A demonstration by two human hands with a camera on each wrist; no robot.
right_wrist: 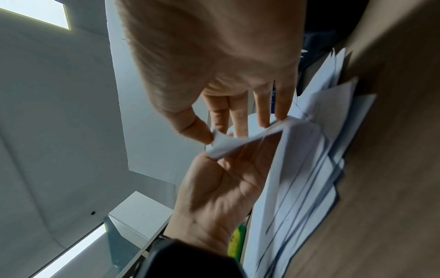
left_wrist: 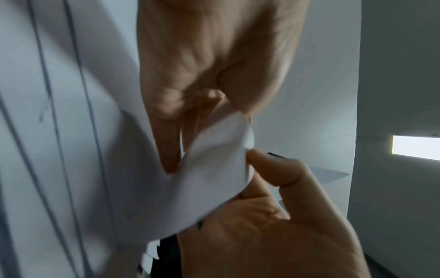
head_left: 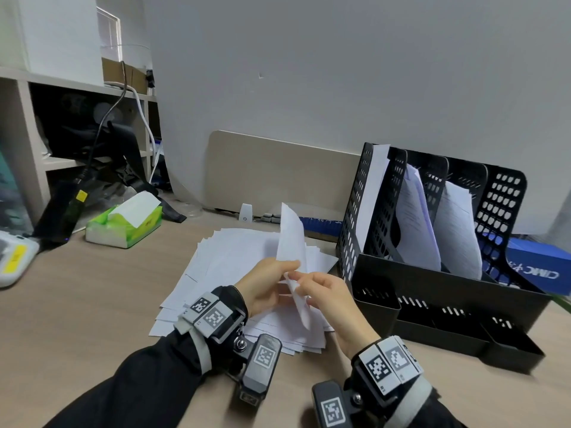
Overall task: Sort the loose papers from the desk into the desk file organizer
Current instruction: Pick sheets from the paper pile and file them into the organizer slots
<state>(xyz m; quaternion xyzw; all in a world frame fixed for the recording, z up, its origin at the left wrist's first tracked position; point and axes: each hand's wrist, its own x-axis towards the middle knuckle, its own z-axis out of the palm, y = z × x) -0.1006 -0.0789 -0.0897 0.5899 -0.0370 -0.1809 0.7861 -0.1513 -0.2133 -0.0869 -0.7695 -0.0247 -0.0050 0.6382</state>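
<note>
Both hands pinch one sheet (head_left: 292, 242) above the stack (head_left: 234, 267): left hand (head_left: 265, 284), right hand (head_left: 327, 296). Probably single, edges blurred. Rub the corner, confirm, then slot into organizer (head_left: 432, 273).

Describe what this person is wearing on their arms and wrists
Both arms are in black sleeves. Each wrist carries a black strap rig with grey blocks bearing black-and-white square fiducial markers: left wrist rig, right wrist rig. A dark camera module with its own marker hangs below each wrist. The left hand and right hand are bare.
</note>
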